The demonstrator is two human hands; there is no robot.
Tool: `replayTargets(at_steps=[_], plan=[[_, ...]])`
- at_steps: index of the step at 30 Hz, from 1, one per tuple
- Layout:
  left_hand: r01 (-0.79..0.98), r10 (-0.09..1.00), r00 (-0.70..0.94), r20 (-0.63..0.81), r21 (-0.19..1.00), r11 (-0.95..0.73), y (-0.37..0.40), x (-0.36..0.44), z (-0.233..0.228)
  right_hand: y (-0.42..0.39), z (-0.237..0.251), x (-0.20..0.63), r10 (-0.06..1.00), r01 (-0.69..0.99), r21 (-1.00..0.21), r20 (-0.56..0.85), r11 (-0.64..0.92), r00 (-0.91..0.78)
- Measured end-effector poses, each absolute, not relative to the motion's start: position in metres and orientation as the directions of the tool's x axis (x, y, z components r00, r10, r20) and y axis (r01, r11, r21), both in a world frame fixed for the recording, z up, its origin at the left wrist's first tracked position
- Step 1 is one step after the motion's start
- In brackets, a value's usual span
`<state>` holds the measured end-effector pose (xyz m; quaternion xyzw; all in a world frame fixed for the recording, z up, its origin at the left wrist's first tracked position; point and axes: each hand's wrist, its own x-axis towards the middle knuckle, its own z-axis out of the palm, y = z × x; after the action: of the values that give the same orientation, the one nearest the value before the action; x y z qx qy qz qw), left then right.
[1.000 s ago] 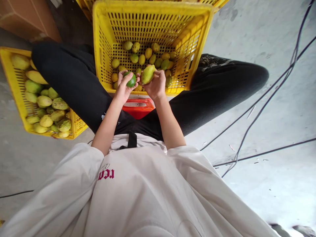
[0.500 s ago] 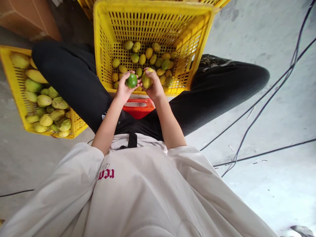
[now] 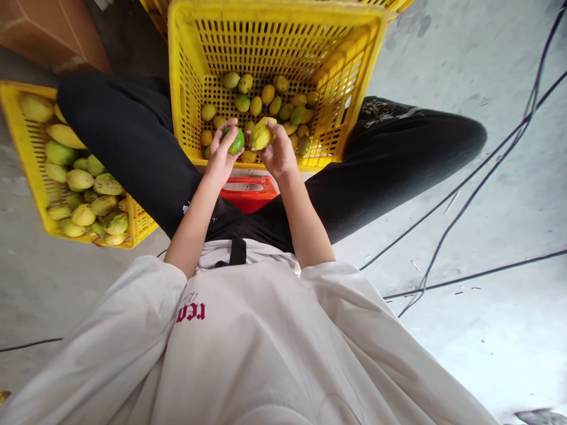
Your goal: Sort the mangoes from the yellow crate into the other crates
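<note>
In my left hand (image 3: 222, 150) is a smooth green lemon (image 3: 235, 141), with fingers and thumb wrapped about it. My right hand (image 3: 280, 150) grips a yellow lemon (image 3: 262, 134) by its far side, the pointed end tilted toward the left hand. The two fruits are close together but apart. Both hands are over the near rim of a large yellow slatted crate (image 3: 274, 13) between my knees. Several yellow and greenish lemons (image 3: 268, 94) lie loose on its bottom, some of them hidden behind my hands.
A second yellow crate (image 3: 26, 159) with several bigger yellow-green fruits stands left of my left leg. Below the big crate's near rim shows a red plastic handle (image 3: 248, 195). A brown box (image 3: 48, 35) is at upper left. Black cables (image 3: 460, 215) cross the floor at right.
My right hand has turned the yellow lemon so it now lies tilted and its brighter side shows. My left hand has rolled the green lemon, its fingers now over the top.
</note>
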<state>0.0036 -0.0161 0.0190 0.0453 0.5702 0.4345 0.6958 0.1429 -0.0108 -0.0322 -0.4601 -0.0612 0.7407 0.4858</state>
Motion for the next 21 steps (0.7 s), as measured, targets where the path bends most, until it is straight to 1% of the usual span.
replayTargets(at_steps=[3,7,11,15,21], plan=[[-0.524,0.655,0.011,-0.756,0.553,0.647,-0.016,0.005,0.019,-0.012,-0.024,0.142,0.769,-0.691,-0.5,-0.626,-0.521,-0.127],[-0.493,0.658,0.022,-0.753,0.564,0.663,-0.018,0.005,0.018,-0.012,-0.015,0.143,0.794,-0.718,-0.493,-0.592,-0.491,-0.137],[-0.539,0.64,-0.007,-0.769,0.542,0.645,-0.02,0.007,0.017,-0.011,-0.011,0.143,0.807,-0.714,-0.509,-0.575,-0.481,-0.133],[-0.586,0.622,-0.021,-0.783,0.513,0.627,-0.02,0.008,0.018,-0.011,-0.016,0.14,0.793,-0.688,-0.538,-0.602,-0.488,-0.092],[-0.567,0.633,0.02,-0.774,0.513,0.645,-0.015,0.004,0.021,-0.016,-0.022,0.144,0.764,-0.69,-0.53,-0.643,-0.493,-0.051]])
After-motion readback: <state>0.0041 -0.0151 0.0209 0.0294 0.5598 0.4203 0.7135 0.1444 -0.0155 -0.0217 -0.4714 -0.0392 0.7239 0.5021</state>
